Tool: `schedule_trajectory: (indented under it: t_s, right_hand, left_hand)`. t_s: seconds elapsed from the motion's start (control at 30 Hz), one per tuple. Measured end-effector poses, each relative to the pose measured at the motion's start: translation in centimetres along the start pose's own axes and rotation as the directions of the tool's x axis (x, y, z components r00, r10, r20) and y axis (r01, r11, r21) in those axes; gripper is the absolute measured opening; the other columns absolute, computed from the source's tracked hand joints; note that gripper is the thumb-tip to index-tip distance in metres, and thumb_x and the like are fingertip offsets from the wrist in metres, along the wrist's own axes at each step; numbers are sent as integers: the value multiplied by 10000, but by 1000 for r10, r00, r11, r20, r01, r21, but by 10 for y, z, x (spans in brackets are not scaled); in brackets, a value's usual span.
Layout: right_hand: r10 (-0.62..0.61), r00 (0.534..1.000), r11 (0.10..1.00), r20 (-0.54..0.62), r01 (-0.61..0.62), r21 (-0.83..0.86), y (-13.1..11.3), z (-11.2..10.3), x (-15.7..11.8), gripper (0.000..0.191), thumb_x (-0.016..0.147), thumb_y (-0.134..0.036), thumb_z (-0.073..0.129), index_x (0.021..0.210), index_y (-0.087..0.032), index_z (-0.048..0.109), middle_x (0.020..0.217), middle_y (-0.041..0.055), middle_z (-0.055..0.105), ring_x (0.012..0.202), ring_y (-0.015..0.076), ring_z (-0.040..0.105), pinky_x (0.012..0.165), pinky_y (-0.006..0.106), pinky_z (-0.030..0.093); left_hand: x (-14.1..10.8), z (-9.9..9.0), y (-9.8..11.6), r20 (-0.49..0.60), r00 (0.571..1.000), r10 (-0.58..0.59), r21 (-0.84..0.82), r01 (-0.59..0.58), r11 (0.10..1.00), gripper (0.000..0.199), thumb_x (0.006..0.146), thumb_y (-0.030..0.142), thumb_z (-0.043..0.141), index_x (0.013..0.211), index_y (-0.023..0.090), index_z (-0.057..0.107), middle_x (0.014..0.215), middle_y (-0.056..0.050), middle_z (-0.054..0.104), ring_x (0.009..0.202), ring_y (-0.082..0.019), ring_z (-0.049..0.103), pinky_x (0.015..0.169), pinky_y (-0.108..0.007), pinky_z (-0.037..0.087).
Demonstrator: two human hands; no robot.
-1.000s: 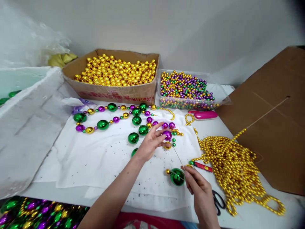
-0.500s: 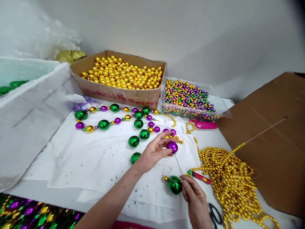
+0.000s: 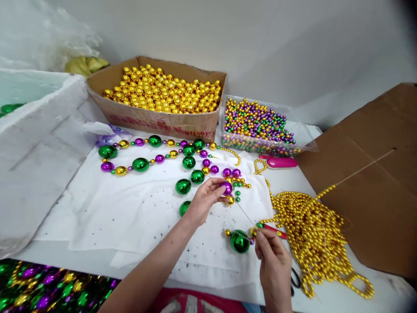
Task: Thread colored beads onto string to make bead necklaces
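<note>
My left hand pinches a shiny purple bead between thumb and fingertips above the white cloth. Just below it shows a gold bead. In my right hand, thumb and forefinger grip a thin needle, which slants up towards the left hand, its tip close to the gold bead. Beside the right fingertips lies a large green bead with a small gold bead at its left. Small green beads rest right of the left fingertips.
A finished-looking bead strand lies at the left, with loose green beads beside it. Behind stand a cardboard box of gold beads and a clear tub of small mixed beads. Gold bead chains, a red lighter and scissors are rightward.
My left hand has drawn the purple bead left and slightly up, away from the needle's tip. My right hand has risen a little. The whole view has shifted slightly.
</note>
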State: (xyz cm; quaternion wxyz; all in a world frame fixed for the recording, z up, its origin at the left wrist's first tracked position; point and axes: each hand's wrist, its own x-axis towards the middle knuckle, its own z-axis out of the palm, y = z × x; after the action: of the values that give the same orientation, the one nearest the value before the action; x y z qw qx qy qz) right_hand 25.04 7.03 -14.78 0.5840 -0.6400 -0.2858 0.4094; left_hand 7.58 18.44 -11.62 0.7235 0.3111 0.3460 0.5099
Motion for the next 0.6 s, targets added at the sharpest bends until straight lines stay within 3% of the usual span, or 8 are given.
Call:
schedule_trajectory:
  t_s: [0.1,0.23,0.33,0.43,0.5,0.6]
  right_hand:
    - [-219,972,976,-90,219,-14,-23,12,-2,160,768,-300,697,824,-159,646,661,-18,536,523,82,423,475,229,327]
    - [-505,856,860,-113,486,-157,-51,26,-1,96,838,-253,618,823,-163,648,807,36,603,549,97,468,496,253,373]
    - [-590,806,776,42,581,-246,-64,29,-3,142,891,-165,535,949,-188,662,883,52,653,558,106,510,513,264,413]
    - [-682,693,621,234,717,-316,-72,27,-6,251,885,-61,502,1046,-200,635,873,41,665,711,140,599,621,274,464]
    - [-732,609,519,306,789,-328,-76,27,-7,300,868,-6,489,1077,-189,604,911,49,664,826,155,619,701,279,479]
    - [-753,557,453,350,825,-338,-80,28,-7,329,855,37,457,1083,-169,574,930,64,652,877,156,614,748,279,479]
  left_hand:
    - [1,0,-5,-18,994,-105,-104,103,989,183,811,241,653,945,133,591,902,-55,629,754,-149,631,736,-314,542]
    - [1,3,-10,-52,961,-272,-220,254,942,123,851,203,591,935,113,592,871,-89,658,728,-160,649,703,-292,547]
    - [1,5,-13,-73,918,-390,-282,356,891,135,882,197,537,946,98,604,840,-111,675,681,-157,653,670,-280,553]
    - [0,6,-16,-99,884,-457,-304,411,860,170,905,209,496,911,78,604,812,-128,681,648,-153,651,653,-278,559]
    - [-1,6,-19,-107,877,-468,-299,421,856,183,913,208,480,917,67,597,816,-141,682,636,-154,650,645,-285,563]
    - [-1,6,-23,-90,888,-451,-298,408,863,166,912,196,478,945,72,583,835,-140,685,632,-153,650,646,-299,568]
